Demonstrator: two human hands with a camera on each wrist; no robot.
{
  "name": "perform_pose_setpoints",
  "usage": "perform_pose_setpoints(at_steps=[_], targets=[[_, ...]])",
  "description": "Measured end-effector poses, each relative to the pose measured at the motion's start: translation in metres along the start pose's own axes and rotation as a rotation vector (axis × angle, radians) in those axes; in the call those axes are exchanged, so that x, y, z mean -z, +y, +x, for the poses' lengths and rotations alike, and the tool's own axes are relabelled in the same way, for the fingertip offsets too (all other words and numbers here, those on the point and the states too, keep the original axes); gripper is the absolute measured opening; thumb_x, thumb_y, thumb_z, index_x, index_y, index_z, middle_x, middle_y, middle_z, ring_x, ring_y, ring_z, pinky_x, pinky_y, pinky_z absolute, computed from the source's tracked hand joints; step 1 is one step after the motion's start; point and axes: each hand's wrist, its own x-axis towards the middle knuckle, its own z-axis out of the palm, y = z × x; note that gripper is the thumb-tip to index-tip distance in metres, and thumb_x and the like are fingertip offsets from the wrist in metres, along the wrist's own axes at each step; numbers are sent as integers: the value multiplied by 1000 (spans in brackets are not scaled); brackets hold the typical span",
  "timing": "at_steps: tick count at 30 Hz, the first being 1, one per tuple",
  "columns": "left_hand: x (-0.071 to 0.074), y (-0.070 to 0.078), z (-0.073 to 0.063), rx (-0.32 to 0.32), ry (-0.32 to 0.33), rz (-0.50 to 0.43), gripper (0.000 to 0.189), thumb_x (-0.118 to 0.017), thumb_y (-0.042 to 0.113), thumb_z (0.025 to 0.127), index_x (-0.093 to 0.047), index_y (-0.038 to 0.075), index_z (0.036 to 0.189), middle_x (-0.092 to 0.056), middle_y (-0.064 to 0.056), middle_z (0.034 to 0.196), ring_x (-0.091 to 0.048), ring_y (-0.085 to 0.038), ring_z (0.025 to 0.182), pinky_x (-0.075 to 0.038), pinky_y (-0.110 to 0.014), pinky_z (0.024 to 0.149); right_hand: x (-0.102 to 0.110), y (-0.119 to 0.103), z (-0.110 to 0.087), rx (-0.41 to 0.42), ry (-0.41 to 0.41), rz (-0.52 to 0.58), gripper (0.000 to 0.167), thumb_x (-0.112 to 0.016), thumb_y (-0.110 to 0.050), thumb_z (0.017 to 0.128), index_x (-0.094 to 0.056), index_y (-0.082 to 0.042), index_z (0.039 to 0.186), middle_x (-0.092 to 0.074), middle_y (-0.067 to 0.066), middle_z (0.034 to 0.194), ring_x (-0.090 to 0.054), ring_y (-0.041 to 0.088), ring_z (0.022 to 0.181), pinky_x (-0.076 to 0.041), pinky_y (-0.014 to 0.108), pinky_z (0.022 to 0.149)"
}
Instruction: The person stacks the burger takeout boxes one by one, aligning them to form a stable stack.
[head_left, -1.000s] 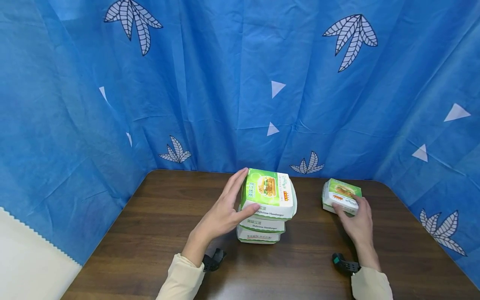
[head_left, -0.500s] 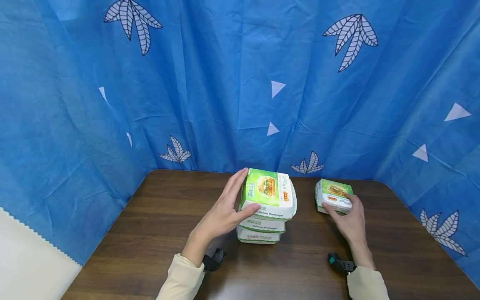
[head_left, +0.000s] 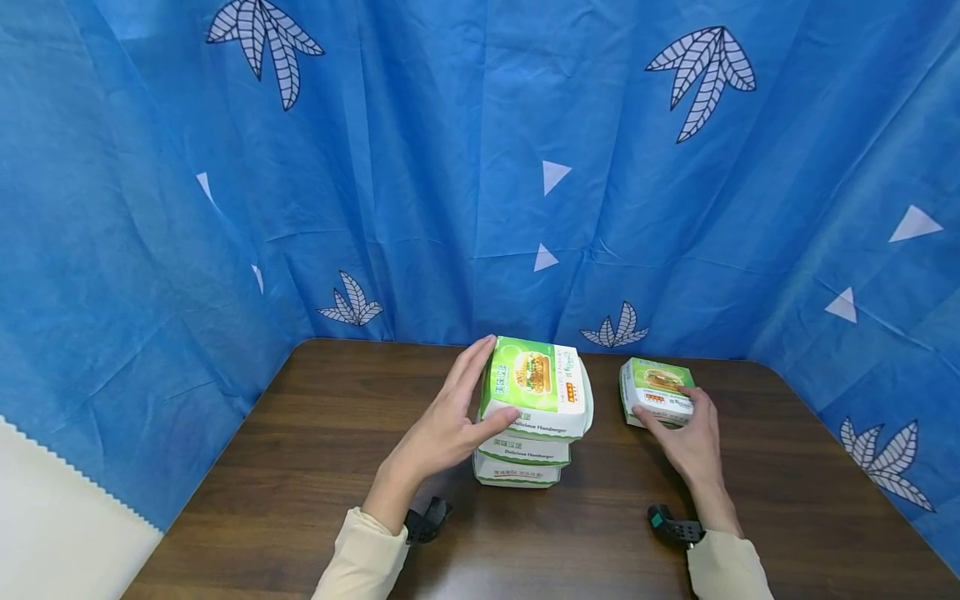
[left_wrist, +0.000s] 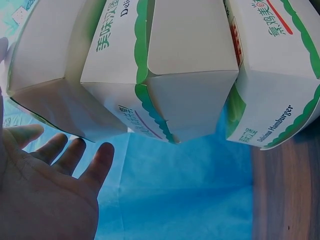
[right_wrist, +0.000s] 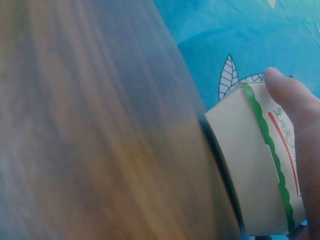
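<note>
Three white-and-green hamburger boxes are piled in a leaning stack at the table's middle; the top hamburger box [head_left: 536, 383] carries a burger picture. My left hand [head_left: 441, 421] is at its left side, thumb against the front face, fingers extended along the left edge. In the left wrist view those fingers [left_wrist: 97, 167] are spread beside the stacked boxes [left_wrist: 192, 95]. Further right, my right hand [head_left: 693, 440] grips another hamburger box [head_left: 652, 390] by its near right corner. The right wrist view shows the thumb [right_wrist: 287, 95] over this box's printed side [right_wrist: 250, 165].
A dark wood table [head_left: 337, 400] lies under everything. Blue cloth [head_left: 420, 167] with leaf and triangle prints hangs behind it and along both sides. Black wrist straps [head_left: 427, 521] sit on both forearms. A stretch of bare wood separates the stack from the right-hand box.
My right hand has moved left with its hamburger box, bringing it nearer the stack and turning it slightly. The left hand and the stack have stayed put.
</note>
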Motion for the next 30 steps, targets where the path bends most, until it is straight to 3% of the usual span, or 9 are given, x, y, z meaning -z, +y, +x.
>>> perform_pose_setpoints(at_steps=[22,30], targets=[[0,2,0,22,-5,-10,94,-73,47,94,-13,36,165,-13,16,169,-26,-19,152,-39,-55,117,-8,-5,-2,-6,71,-23,105,-81,-60,80,-31,-5,153,-31,25,156,-34,43,137,-34,67,112],[-2,0,-1,29,0,11,92,-71,49,94,-13,39,165,-14,17,168,-25,-18,152,-35,-58,119,-10,-5,-3,0,89,-37,104,-81,-60,79,-33,-4,152,-31,25,155,-33,43,136,-35,67,109]])
